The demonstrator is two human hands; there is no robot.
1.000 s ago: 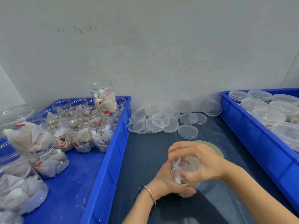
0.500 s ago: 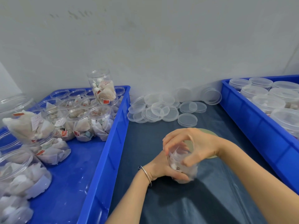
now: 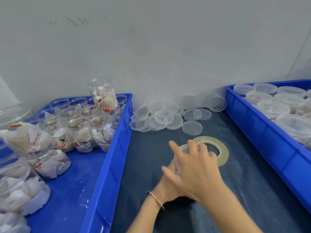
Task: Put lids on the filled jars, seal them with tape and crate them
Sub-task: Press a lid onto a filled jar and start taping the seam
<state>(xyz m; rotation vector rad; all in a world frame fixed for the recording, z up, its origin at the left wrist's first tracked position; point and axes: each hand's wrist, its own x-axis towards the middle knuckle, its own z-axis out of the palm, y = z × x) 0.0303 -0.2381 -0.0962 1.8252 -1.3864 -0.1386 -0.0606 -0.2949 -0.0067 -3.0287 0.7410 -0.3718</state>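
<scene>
Right hand [image 3: 195,167]: lies over the top of the jar, palm down, fingers spread and fairly straight; blurred, so contact with the lid cannot be confirmed.
Left hand [image 3: 170,180]: below and behind the right hand, wrapped against the near side of the jar; mostly covered, grip assumed only from the thumb at the jar wall.
Jar [image 3: 180,155]: clear plastic, between both hands on the dark mat [image 3: 252,190]; only its upper left edge shows.
Tape roll [image 3: 220,148]: flat on the mat, just beyond the right hand's fingertips, partly hidden by them.
Loose lids [image 3: 159,118]: heaped further beyond the hands, near the wall.
Left crate [image 3: 107,165]: blue, left of the hands, holds open filled jars [image 3: 80,132].
Right crate [image 3: 262,125]: blue, right of the hands, holds lidded jars [image 3: 272,108].
Bracelet [image 3: 157,200]: on the left wrist.
</scene>
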